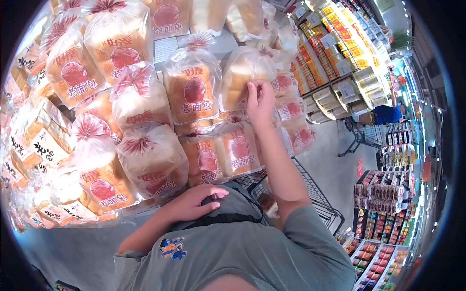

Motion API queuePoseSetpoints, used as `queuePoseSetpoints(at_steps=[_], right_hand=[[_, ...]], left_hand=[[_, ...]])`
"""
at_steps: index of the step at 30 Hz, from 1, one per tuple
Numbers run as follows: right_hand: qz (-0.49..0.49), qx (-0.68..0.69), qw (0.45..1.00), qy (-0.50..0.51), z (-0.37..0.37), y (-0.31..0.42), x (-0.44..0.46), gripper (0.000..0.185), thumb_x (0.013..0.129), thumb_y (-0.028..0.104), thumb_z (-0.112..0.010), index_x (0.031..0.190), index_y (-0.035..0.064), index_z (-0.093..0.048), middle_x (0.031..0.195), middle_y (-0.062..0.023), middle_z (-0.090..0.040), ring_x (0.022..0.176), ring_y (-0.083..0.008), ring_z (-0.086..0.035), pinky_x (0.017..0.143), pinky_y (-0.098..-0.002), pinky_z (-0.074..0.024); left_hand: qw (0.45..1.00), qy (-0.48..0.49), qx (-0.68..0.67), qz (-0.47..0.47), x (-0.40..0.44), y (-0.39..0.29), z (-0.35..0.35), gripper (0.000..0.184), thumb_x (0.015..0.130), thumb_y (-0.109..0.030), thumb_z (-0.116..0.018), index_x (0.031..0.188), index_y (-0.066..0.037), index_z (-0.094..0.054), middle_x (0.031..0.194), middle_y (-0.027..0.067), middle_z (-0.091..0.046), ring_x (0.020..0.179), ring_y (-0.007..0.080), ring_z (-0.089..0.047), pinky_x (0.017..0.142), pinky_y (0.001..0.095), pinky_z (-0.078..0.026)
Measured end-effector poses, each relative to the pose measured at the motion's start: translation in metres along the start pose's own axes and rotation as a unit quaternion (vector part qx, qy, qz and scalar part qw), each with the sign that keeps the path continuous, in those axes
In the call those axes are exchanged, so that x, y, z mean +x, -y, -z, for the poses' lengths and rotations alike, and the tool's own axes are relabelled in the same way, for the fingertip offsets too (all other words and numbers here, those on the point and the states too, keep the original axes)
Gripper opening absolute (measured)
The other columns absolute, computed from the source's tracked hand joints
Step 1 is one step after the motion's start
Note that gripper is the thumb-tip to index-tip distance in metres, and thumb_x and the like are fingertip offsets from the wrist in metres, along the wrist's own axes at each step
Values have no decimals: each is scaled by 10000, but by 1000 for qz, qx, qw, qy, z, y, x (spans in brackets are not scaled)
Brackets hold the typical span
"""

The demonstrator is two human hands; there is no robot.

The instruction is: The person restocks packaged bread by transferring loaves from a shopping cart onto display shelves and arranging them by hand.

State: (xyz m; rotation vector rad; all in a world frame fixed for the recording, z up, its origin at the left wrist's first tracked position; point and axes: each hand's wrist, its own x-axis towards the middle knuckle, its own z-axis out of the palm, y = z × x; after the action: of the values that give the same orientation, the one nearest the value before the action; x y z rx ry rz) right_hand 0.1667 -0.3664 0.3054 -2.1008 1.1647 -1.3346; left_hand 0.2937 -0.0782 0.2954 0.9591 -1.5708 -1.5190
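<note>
Curled at the fingers, my right hand [260,103] is against the side of a bagged loaf [235,85], which sits beside another loaf [192,89] in the bread stack; whether I pinch the plastic or merely touch it, I can't tell. My left hand [200,202], empty and loosely bent, is before my shirt [208,257]. Beneath my right arm stands a cart [319,198].

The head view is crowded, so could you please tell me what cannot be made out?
All in the head view:
Right hand: some fingertips at the bagged loaf are hidden behind the hand itself.
Shopping cart: partly covered by the right forearm and shirt.
Top-row loaf: cut off by the upper edge.
Price labels: print too small to read.
</note>
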Motion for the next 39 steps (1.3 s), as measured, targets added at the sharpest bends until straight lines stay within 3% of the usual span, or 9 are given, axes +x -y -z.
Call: queuePoseSetpoints(at_steps=[7, 12, 15, 16, 27, 29, 30, 37, 39], right_hand=[[106, -43, 991, 68, -27, -5, 15, 163, 827, 122, -664, 920, 22, -574, 877, -135, -575, 846, -315, -545, 802, -415, -422], [148, -84, 985, -36, -23, -5, 17, 437, 803, 208, -710, 1147, 18, -519, 1114, -196, -525, 1084, -385, -481, 959, -449, -364], [70, -37, 992, -96, -36, -16, 31, 585, 831, 254, -687, 1282, -20, -435, 1242, -238, -470, 1172, -413, -438, 1034, -462, -324], [18, -7, 999, -37, -46, -20, 35, 658, 867, 305, -637, 1350, -50, -365, 1332, -255, -423, 1235, -413, -410, 1074, -473, -295], [17, 1, 1000, 26, -48, -19, 47, 579, 926, 347, -569, 1337, -24, -399, 1328, -244, -466, 1245, -365, -449, 1067, -423, -335], [-113, 238, 964, 21, -41, -12, 55, 519, 969, 324, -530, 1334, -22, -403, 1275, -195, -511, 1204, -293, -481, 1038, -381, -363], [-135, 217, 967, 9, -25, -5, 54, 465, 998, 299, -493, 1321, -24, -411, 1239, -149, -530, 1187, -222, -480, 1024, -345, -371], [-81, 278, 956, -52, 75, -24, 12, 379, 996, 311, -472, 1241, 23, -474, 1097, -116, -612, 1027, -202, -605, 906, -327, -453], [-133, 303, 941, -64, 121, -47, -18, 347, 996, 287, -477, 1218, 21, -464, 1053, -119, -625, 952, -193, -618, 873, -327, -465]], left_hand=[[1000, 3, -12, -2, 0, 2, -2, 371, 944, -204, -562, 1263, -21, -520, 1139, 127, -590, 1039, 227, -565, 938, 371, -443], [1000, -3, -19, 16, -2, 3, -1, 377, 941, -197, -563, 1270, -21, -516, 1145, 125, -590, 1051, 223, -563, 947, 371, -439], [999, 2, -34, 28, -2, 4, -2, 375, 943, -198, -562, 1272, -24, -515, 1162, 125, -585, 1071, 223, -562, 958, 371, -437], [999, 7, -33, 30, -2, 5, -3, 375, 943, -198, -562, 1272, -24, -515, 1162, 125, -585, 1071, 223, -562, 958, 371, -437], [999, 25, -34, 31, 3, 3, -9, 364, 950, -197, -558, 1265, -21, -515, 1199, 113, -572, 1085, 215, -560, 965, 362, -436], [998, 33, -31, 36, 4, 1, -13, 361, 948, -191, -561, 1263, -19, -516, 1190, 112, -574, 1072, 211, -561, 956, 357, -438], [998, 36, -28, 41, 4, 1, -16, 359, 946, -185, -564, 1260, -18, -517, 1181, 111, -576, 1059, 206, -562, 947, 352, -440], [998, 10, -46, 50, -1, -3, -42, 348, 913, -147, -597, 1231, -16, -541, 1128, 108, -596, 1036, 194, -569, 914, 327, -453], [997, 17, -22, 67, 3, -11, -47, 334, 903, -142, -609, 1216, -38, -560, 1102, 109, -606, 1039, 220, -573, 919, 334, -445]])
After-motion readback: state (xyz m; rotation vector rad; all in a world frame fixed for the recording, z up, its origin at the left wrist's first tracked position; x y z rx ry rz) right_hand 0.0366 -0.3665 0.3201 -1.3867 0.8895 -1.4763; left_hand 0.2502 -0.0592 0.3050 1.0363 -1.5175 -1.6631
